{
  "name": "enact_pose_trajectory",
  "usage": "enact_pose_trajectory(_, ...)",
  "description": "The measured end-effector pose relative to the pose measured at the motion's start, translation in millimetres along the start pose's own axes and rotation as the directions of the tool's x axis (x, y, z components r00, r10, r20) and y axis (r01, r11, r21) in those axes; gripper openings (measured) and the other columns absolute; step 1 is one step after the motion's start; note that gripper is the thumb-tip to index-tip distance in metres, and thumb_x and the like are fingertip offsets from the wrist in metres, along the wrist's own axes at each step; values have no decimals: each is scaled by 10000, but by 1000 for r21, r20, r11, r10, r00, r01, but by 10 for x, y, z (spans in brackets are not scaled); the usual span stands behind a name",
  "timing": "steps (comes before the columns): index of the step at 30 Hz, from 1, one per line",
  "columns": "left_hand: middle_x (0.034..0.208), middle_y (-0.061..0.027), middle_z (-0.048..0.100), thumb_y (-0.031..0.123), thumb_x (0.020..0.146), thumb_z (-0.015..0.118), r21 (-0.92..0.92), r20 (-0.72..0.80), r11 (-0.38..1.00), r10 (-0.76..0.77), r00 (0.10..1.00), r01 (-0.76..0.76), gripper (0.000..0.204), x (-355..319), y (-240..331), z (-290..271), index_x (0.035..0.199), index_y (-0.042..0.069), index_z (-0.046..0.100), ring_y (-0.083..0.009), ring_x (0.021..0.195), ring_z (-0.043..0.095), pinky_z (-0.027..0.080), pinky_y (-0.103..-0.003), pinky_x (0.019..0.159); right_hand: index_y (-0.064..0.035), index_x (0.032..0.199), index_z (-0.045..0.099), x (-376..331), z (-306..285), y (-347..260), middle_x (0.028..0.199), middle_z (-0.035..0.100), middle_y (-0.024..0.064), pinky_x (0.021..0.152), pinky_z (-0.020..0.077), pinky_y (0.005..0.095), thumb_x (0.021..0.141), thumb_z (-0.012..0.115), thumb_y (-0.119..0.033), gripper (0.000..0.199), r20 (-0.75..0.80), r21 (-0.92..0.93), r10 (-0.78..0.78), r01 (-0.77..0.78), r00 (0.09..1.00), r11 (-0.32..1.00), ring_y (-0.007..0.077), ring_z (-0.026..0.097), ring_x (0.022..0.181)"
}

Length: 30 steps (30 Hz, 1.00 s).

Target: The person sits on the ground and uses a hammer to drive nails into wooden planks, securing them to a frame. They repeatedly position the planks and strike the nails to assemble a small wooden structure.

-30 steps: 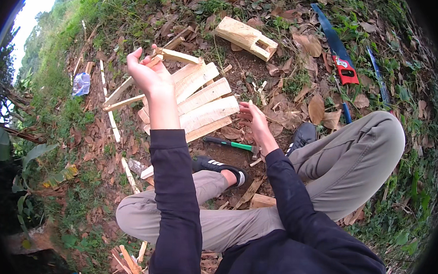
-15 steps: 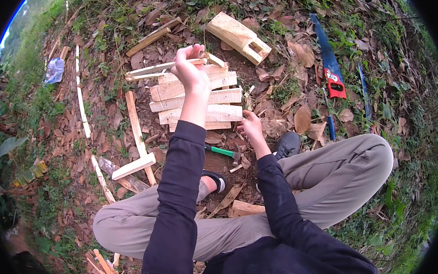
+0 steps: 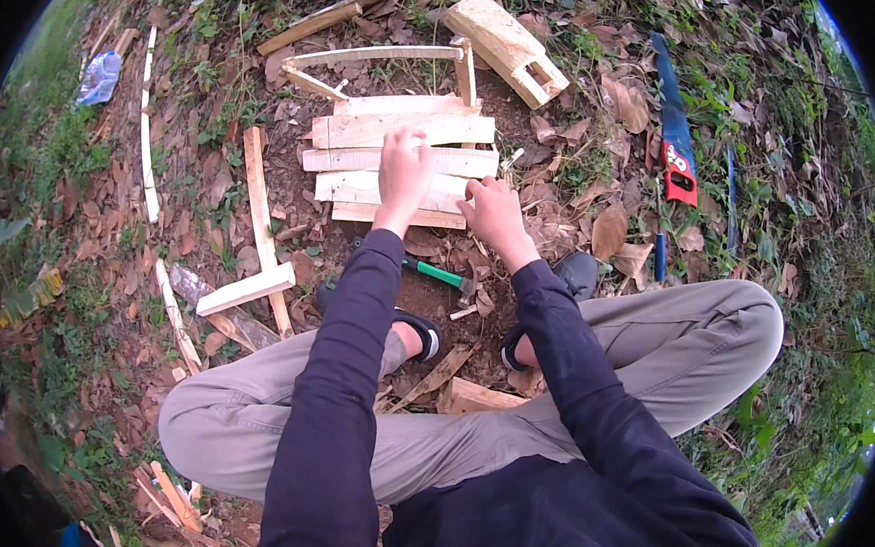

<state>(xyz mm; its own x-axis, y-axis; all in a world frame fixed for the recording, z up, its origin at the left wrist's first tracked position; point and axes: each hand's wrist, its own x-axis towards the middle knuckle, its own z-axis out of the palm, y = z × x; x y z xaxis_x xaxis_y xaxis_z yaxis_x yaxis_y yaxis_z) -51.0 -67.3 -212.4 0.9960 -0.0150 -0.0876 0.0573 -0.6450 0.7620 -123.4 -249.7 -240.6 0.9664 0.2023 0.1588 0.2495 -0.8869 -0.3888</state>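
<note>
In front of me lies a small wooden piece made of pale slats (image 3: 406, 131) set side by side, with a raised frame of thin wooden strips (image 3: 371, 53) at its far end. Above the middle slats is my left hand (image 3: 403, 176), its fingers curled in; whatever they may hold is hidden. My right hand (image 3: 499, 217) is at the right ends of the nearer slats, fingers bent, with thumb and forefinger a little apart. Just below the slats, a hammer (image 3: 439, 274) with a green and black handle rests on the soil between my feet.
A notched wooden block (image 3: 506, 47) lies at the far right of the slats. Further right are a handsaw (image 3: 678, 138) with a red handle and a blue-handled tool (image 3: 660, 249). Wooden strips (image 3: 266, 218) and a plastic bottle (image 3: 100, 77) lie leftward among dry leaves.
My left hand has come down from the strip frame to above the middle slats. My right hand has moved slightly up and left, onto the slat ends. The view has shifted a little.
</note>
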Motion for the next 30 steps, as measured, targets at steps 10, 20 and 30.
enact_pose_trajectory(10, 1642, -303, -17, 481, 906, 659, 450, 38, 890, -97, 995, 69, 882, -610, -327, 562, 1613, 212, 206, -490, 1521, -8, 97, -723, 1149, -35, 876, 738, 383, 52, -26, 875, 731, 222, 791, 552, 517, 967, 511, -330, 383, 645, -253, 31, 175, 764, 952, 379, 731, 838)
enact_pose_trajectory(20, 1669, -224, -43, 508, 918, 638, 429, 54, 897, -141, 989, 104, 857, -653, -354, 582, 1615, 269, 199, -418, 1542, -46, 58, -679, 1181, 89, 934, 698, 522, 412, 327, 914, 697, 294, 818, 535, 481, 972, 490, -307, 450, 752, -79, 96, -56, 652, 995, 402, 700, 888)
enact_pose_trajectory(30, 1662, -246, -3, 467, 884, 689, 432, 54, 899, -106, 993, 73, 889, -657, -475, 504, 1610, 253, 221, -446, 1534, -2, 118, -719, 1152, 7, 837, 659, -178, 57, -304, 586, 587, 79, 456, 472, 352, 934, 654, -420, 438, 859, 37, 377, -777, 346, 628, 204, 592, 479)
